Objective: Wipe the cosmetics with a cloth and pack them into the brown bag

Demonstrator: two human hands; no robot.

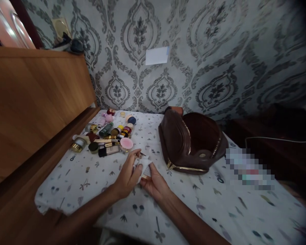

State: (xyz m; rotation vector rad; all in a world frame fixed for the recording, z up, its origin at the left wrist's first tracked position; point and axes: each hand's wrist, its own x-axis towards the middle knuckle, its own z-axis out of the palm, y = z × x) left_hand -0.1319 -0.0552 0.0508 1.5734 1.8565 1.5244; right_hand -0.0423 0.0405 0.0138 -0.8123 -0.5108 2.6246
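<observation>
Near the middle of the table, my left hand (129, 175) is closed on a white cloth (143, 164), its thumb pressed on top. From the right, my right hand (155, 182) holds a small flat item (147, 171) against the cloth, fingers curled under it. Most of that item is covered by the cloth and fingers, so I cannot make out what it is. Just beyond my left hand lies a round pink compact (126, 144), with a bottle with a black cap (109, 150) beside it.
Several jars, bottles and brushes (107, 140) are grouped at the back left. An open brown bag (175, 143) stands at the back right. A wooden cabinet (40, 102) borders the left side. The patterned cloth (86, 190) covers the table.
</observation>
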